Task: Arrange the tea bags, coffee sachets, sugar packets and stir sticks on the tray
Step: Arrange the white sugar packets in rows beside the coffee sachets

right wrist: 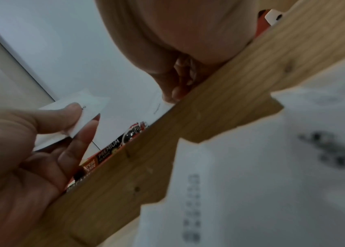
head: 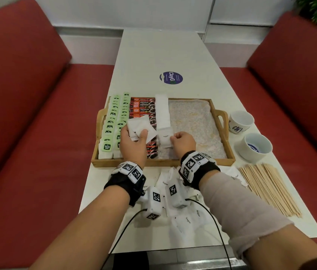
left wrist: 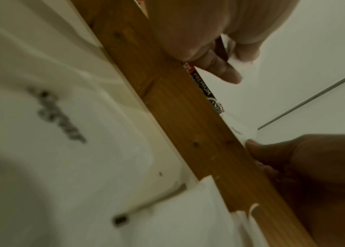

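Wooden tray [head: 229,158]: tea bags [head: 112,121] along left edge, coffee sachets [head: 144,110] next, sugar column [head: 162,112] mid. Right hand [head: 183,143] pinches a sugar packet [head: 165,139] at column's near end; left hand [head: 134,141] grips spare packets [head: 140,125]. Lay it flat, edges w/ the column, overlapping evenly. Stir sticks [head: 268,188] on table's right edge.

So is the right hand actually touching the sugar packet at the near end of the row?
Touching. In the head view the right hand pinches the edge of the sugar packet over the tray.
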The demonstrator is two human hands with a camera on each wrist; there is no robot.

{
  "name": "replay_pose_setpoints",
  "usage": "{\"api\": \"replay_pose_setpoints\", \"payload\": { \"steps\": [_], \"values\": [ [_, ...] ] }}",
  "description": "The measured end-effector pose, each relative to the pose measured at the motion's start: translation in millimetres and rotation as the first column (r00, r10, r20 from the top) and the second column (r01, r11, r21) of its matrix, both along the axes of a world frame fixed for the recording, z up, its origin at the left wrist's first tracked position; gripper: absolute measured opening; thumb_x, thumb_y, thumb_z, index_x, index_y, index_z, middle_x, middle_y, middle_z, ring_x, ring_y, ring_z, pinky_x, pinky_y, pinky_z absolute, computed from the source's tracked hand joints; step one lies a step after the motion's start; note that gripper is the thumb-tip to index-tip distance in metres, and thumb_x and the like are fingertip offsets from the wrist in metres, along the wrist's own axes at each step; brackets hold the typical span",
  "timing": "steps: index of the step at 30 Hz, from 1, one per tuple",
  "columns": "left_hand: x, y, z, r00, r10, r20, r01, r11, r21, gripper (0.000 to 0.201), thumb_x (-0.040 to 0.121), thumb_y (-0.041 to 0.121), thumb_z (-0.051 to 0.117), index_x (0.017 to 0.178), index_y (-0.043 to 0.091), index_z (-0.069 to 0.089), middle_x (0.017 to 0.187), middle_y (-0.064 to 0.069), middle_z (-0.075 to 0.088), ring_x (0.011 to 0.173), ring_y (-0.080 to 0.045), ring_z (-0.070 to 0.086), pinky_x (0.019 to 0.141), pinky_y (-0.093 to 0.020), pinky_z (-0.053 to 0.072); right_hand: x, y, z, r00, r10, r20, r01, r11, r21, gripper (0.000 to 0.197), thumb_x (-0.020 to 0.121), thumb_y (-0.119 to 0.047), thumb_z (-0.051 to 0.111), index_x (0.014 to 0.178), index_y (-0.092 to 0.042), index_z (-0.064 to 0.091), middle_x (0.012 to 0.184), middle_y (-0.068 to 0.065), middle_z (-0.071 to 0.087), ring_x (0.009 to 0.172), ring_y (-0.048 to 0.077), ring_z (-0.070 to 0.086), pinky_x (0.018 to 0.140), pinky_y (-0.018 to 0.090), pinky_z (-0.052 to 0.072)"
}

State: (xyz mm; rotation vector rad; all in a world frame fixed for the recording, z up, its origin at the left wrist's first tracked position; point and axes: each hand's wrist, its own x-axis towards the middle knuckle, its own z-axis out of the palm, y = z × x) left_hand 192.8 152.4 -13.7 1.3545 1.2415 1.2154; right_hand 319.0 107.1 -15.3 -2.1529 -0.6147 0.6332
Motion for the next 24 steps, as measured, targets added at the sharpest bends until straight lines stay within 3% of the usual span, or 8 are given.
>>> {"api": "replay_pose_setpoints", "payload": {
  "steps": [5, 12, 16, 19, 22, 24],
  "values": [
    [-0.5, 1.2, -3.7, 1.0, 0.011, 0.004, -0.011, 1.0, -0.016, 0.042, 0.084, 0.017, 0.07, 0.122, 0.013, 0.054, 0.104, 0.006, 0.061, 0.092, -0.01, 0.06, 0.082, -0.022, 0.045, 0.2, 5.5, 1.3, 1.0, 0.004, 0.012, -0.003, 0.999, -0.045, 0.014, 0.09, -0.021, 0.06, 0.098, -0.012, 0.068, 0.1, 0.007, 0.069, 0.096, 0.024, 0.062, 0.078, 0.028, 0.045],
    [-0.9, 2.2, -6.1, 1.0, -0.015, -0.006, 0.014, 1.0, -0.026, 0.048, 0.082, 0.018, 0.072, 0.126, 0.013, 0.053, 0.111, 0.004, 0.063, 0.099, -0.008, 0.059, 0.085, -0.018, 0.042, -4.4, 4.6, -2.8, 0.998, 0.006, 0.067, -0.002, 0.998, -0.061, 0.013, 0.091, -0.023, 0.059, 0.096, -0.014, 0.066, 0.094, 0.005, 0.067, 0.082, 0.02, 0.056, 0.07, 0.025, 0.04],
    [-0.5, 3.2, -7.3, 0.999, -0.038, -0.018, 0.037, 0.998, -0.044, 0.05, 0.08, 0.02, 0.074, 0.125, 0.013, 0.053, 0.114, 0.0, 0.065, 0.1, -0.013, 0.062, 0.085, -0.022, 0.046, -4.1, 3.6, -4.1, 0.997, 0.014, 0.081, -0.008, 0.997, -0.074, 0.012, 0.091, -0.025, 0.059, 0.096, -0.015, 0.064, 0.091, 0.003, 0.064, 0.079, 0.018, 0.054, 0.069, 0.026, 0.038],
    [-0.6, 2.9, -5.3, 0.999, -0.047, -0.012, 0.046, 0.997, -0.062, 0.053, 0.079, 0.02, 0.075, 0.126, 0.012, 0.052, 0.114, -0.001, 0.065, 0.099, -0.014, 0.062, 0.079, -0.018, 0.045, -4.7, 3.0, -5.4, 0.997, 0.001, 0.083, 0.005, 0.997, -0.071, 0.013, 0.09, -0.027, 0.06, 0.096, -0.016, 0.062, 0.091, 0.003, 0.063, 0.079, 0.018, 0.054, 0.069, 0.027, 0.039],
    [0.0, 1.5, -1.8, 0.997, -0.063, 0.044, 0.067, 0.994, -0.085, 0.055, 0.079, 0.012, 0.075, 0.128, 0.008, 0.051, 0.111, -0.001, 0.063, 0.092, -0.013, 0.061, 0.061, -0.006, 0.046, -5.3, 2.0, -4.4, 0.997, -0.031, 0.076, 0.035, 0.998, -0.049, 0.015, 0.089, -0.028, 0.061, 0.097, -0.015, 0.059, 0.089, 0.001, 0.06, 0.079, 0.018, 0.054, 0.068, 0.027, 0.039],
    [-0.2, 1.4, -1.2, 0.993, -0.076, 0.089, 0.085, 0.991, -0.101, 0.058, 0.077, 0.009, 0.076, 0.129, 0.008, 0.05, 0.112, -0.003, 0.063, 0.089, -0.013, 0.061, 0.054, -0.007, 0.049, -6.3, 0.3, -2.0, 0.997, -0.069, 0.047, 0.069, 0.998, 0.0, 0.015, 0.091, -0.03, 0.058, 0.095, -0.016, 0.057, 0.087, 0.0, 0.059, 0.08, 0.019, 0.054, 0.067, 0.027, 0.037]
  ]
}}
